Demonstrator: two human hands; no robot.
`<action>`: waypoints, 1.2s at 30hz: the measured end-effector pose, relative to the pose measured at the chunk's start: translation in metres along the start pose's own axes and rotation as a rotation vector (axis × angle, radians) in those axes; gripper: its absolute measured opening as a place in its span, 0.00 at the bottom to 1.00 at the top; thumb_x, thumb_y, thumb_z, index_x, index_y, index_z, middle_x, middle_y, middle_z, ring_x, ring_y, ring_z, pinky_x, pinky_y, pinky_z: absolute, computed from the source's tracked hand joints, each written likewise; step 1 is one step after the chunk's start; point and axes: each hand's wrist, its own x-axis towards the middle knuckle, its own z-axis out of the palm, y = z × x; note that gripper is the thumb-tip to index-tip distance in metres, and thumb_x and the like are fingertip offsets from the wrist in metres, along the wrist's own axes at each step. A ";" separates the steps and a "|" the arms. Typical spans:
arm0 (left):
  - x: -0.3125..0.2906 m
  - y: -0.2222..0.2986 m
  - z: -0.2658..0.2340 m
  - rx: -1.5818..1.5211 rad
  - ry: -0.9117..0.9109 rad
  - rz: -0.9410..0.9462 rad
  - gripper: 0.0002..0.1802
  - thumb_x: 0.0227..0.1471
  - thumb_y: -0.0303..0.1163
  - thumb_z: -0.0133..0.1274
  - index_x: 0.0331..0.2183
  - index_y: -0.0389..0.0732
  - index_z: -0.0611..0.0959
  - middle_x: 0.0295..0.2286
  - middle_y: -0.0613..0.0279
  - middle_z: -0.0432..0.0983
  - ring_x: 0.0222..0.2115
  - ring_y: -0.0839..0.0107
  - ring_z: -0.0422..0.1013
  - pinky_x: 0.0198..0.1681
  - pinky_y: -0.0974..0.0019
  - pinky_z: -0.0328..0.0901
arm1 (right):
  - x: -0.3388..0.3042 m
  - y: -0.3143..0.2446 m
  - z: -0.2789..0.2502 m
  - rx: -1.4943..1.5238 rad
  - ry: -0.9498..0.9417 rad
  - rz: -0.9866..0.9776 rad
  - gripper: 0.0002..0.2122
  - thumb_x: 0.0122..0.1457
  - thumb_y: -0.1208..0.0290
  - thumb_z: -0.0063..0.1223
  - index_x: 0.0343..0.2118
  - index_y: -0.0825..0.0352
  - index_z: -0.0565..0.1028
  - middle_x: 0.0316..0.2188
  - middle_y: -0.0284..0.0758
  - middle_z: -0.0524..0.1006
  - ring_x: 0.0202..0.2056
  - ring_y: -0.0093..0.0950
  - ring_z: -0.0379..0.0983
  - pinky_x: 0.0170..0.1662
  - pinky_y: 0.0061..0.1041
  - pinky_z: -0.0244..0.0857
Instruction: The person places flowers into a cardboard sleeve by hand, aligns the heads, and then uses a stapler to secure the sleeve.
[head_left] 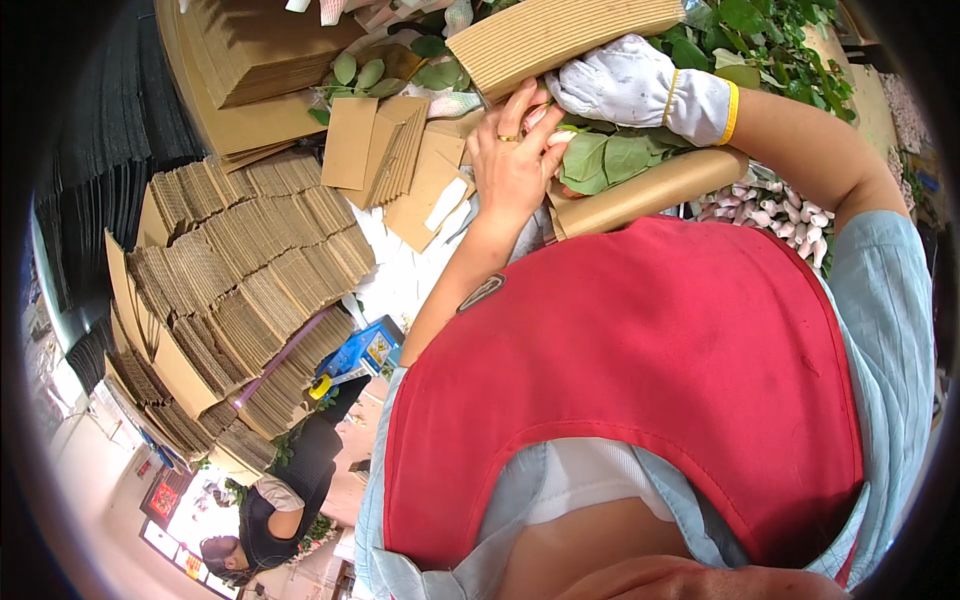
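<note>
Red apron (620, 370) nearest; rosebuds (562, 137) pinched in left hand (508, 155); gloved right hand (622, 85) just beside, grip unclear.

We are in a flower-packing workshop, judging by the leafy flower stems (606, 163) on a brown cardboard wrapper (650, 195) before us, with a bunch of pale pink buds (790, 216) at right and green foliage (745, 40) at far right. To our left we see dense stacks of corrugated cardboard (245, 265), a pile of black sheets (110, 130) and a co-worker (262, 530) in a dark top
</note>
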 end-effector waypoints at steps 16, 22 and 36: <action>-0.034 -0.004 -0.020 -0.623 0.125 -0.436 0.29 0.40 0.30 0.65 0.48 0.37 0.79 0.40 0.57 0.69 0.44 0.66 0.66 0.52 0.65 0.61 | 0.020 -0.032 -0.046 0.434 -0.446 0.248 0.05 0.46 0.68 0.56 0.25 0.61 0.75 0.21 0.37 0.76 0.24 0.40 0.76 0.26 0.36 0.69; -0.023 0.007 -0.004 -0.448 -0.152 -0.369 0.30 0.39 0.28 0.65 0.48 0.51 0.81 0.33 0.61 0.68 0.41 0.64 0.64 0.48 0.63 0.62 | 0.017 -0.027 -0.032 0.453 -0.492 0.317 0.06 0.46 0.68 0.56 0.27 0.61 0.76 0.22 0.38 0.77 0.24 0.40 0.76 0.26 0.35 0.69; -0.024 0.010 0.009 -0.483 -0.109 -0.440 0.29 0.35 0.35 0.68 0.45 0.57 0.84 0.30 0.65 0.67 0.36 0.66 0.65 0.46 0.64 0.62 | 0.045 -0.025 -0.067 0.560 -0.922 0.044 0.10 0.52 0.64 0.49 0.19 0.62 0.75 0.16 0.38 0.76 0.21 0.40 0.75 0.24 0.37 0.70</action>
